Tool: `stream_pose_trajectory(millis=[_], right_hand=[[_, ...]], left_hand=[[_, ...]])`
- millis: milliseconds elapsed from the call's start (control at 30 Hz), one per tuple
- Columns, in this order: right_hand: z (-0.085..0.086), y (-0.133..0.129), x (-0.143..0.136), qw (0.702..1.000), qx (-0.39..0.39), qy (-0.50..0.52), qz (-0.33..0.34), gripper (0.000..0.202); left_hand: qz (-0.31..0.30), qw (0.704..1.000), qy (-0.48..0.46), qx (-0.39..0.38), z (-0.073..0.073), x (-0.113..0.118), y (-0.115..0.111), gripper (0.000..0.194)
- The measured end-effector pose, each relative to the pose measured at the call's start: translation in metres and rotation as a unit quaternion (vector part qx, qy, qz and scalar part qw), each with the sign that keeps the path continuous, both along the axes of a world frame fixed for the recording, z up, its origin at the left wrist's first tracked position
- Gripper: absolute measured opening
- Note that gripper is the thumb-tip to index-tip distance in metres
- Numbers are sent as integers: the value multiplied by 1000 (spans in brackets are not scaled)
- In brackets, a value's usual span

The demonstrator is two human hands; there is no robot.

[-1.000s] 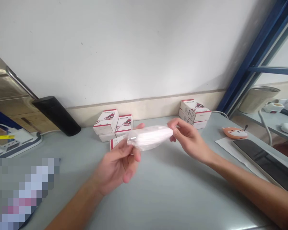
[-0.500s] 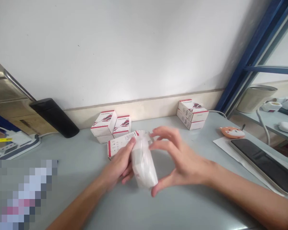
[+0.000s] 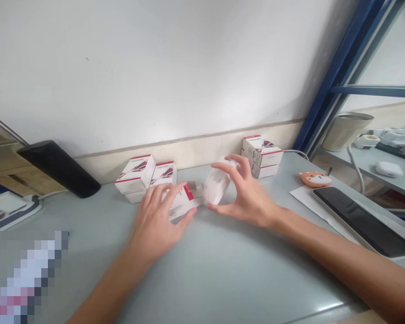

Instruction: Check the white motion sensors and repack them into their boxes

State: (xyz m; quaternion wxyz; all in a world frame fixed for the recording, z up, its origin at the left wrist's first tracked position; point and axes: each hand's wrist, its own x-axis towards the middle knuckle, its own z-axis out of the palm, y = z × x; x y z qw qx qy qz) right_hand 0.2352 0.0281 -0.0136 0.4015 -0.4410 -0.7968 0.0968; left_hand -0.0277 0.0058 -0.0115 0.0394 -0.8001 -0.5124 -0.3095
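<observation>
Partly hidden box [image 3: 181, 204], blurred plastic-wrapped bundle [image 3: 216, 185], hands [image 3: 157, 220] holding both

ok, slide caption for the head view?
Right hand holds a plastic-wrapped packet beside the white-and-red box under the left hand.

The left forearm [image 3: 113, 279] slants in from the near left, and at its end the left hand [image 3: 158, 222] sits palm down, fingers bent toward the far side, thumb stretched out to the right. Over from the near right comes the right forearm [image 3: 330, 254]; the right hand [image 3: 249, 193] curls leftward, index finger arched well above the thumb. Both hands are bare, near each other but apart.
</observation>
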Motion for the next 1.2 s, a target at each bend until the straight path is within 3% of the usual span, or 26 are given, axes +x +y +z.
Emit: stream_pose_trajectory(millis=[67,133,233,333,533,733,900,1100,1200], right_hand=[[-2,4,-1,998,-34,51,-12,90],[-3,6,-2,989,-88,116,-11,86],[-4,9,-3,967,-177,181,-4,78],[-6,12,-1,965,-199,172,-3,76],[-9,12,3,991,-101,92,-5,80],[-9,6,-3,993,-48,99,-38,79],[-10,-3,-8,998,14,67,-7,71],[2,-6,-2,995,71,41,63,73],[5,-9,-4,989,121,59,64,68]], left_hand=[[16,995,93,-15,-3,-12,9,54],[-9,990,136,-29,-6,-20,14,49],[-64,987,146,-26,-8,-20,11,39],[-83,987,135,-22,-9,-14,4,34],[-76,993,87,-3,-8,-11,3,36],[-85,996,-7,10,-8,-7,2,37],[-104,991,-81,11,-11,-1,-2,35],[-103,984,-146,5,-11,9,-6,36],[-102,982,-158,9,-12,13,-8,35]])
